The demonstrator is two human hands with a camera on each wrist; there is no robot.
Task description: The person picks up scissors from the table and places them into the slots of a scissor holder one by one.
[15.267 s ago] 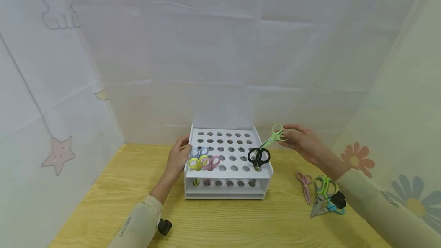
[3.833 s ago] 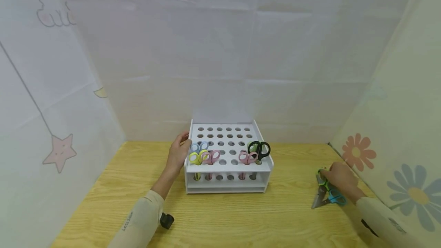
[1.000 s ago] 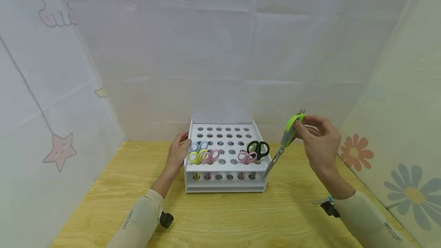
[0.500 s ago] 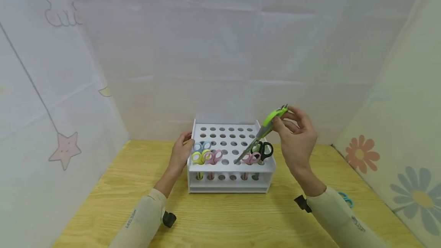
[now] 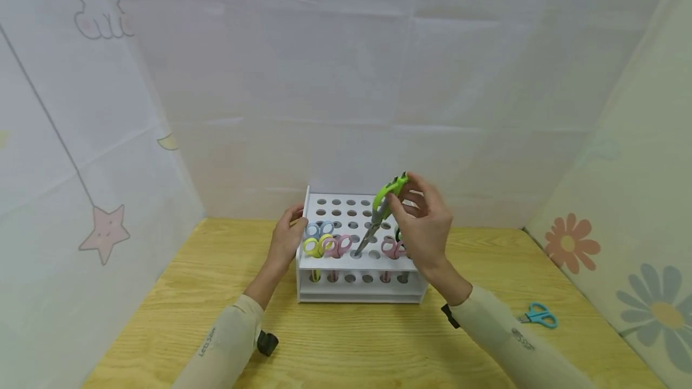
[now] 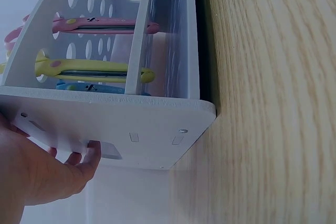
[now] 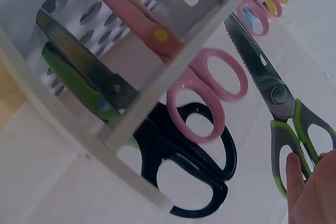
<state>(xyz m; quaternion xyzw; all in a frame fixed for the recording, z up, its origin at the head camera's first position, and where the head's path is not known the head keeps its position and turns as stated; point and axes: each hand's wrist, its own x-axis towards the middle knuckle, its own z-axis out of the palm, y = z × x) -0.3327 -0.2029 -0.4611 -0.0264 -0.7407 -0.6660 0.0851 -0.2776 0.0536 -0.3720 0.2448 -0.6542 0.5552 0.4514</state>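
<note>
My left hand (image 5: 285, 239) grips the left side panel of a white rack (image 5: 359, 297) with rows of round holes. Some fingers reach into the panel's slot in the left wrist view. Above the rack, my right hand (image 5: 427, 230) holds green-and-grey kitchen scissors (image 7: 286, 111) by the handles, blades pointing down. Their tip is right at a front-row hole in the head view. Yellow scissors (image 5: 312, 247), pink scissors (image 5: 338, 245) and blue scissors (image 5: 319, 229) stand at the left. At the right are more pink scissors (image 7: 210, 77), black scissors (image 7: 152, 145) and green ones (image 7: 79, 82), partly hidden.
Scissors with blue handles (image 5: 540, 315) lie on the wooden table (image 5: 346, 353) to the right, partly behind the right sleeve (image 5: 505, 329). A pale cloth wall (image 5: 351, 77) stands close behind the rack, with printed walls on both sides.
Since the oldest frame, light green and pink scissors have gone into the rack's right side. My right hand picked up the kitchen scissors and carried them left over the rack. The left hand stays put.
</note>
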